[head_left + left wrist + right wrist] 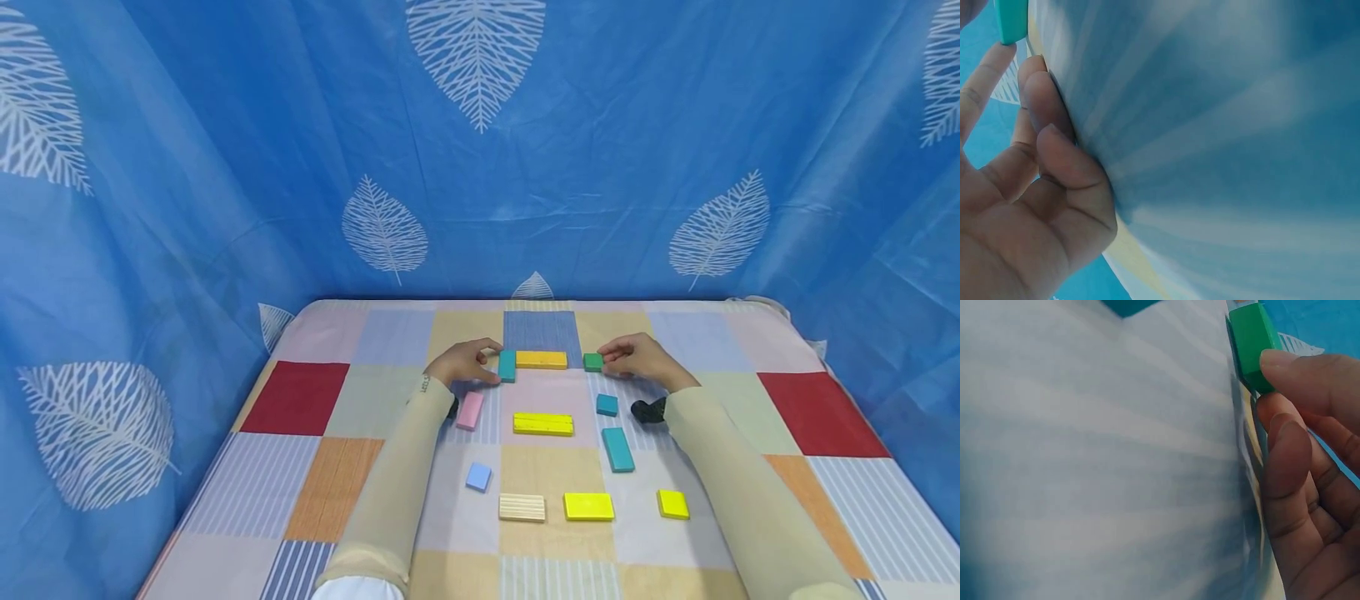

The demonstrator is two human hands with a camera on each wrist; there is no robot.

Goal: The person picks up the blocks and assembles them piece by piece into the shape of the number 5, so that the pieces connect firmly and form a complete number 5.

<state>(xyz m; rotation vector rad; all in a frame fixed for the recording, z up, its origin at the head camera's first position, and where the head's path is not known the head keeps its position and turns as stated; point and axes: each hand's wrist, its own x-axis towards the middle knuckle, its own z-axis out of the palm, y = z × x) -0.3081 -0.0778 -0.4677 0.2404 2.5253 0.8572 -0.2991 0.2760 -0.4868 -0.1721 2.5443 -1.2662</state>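
My left hand [461, 363] is at the left side of a teal block [507, 366], its thumb and index finger at the block's two ends. In the left wrist view a fingertip touches the lower end of that teal block [1012, 22], and the other fingers curl loosely against the cloth. The teal block stands crosswise against the left end of a long orange-yellow block [542, 360]. To the right, apart from that block, my right hand [639, 360] pinches a small green block [592, 362]. The right wrist view shows the thumb on the green block's [1252, 347] side.
Nearer me lie a pink block [470, 411], a long yellow block [543, 424], a small teal block [607, 405], a longer teal one [618, 450], a light-blue block [478, 477], a ridged wooden block [522, 507] and two yellow blocks [588, 507]. A blue curtain [585, 208] hangs behind the table.
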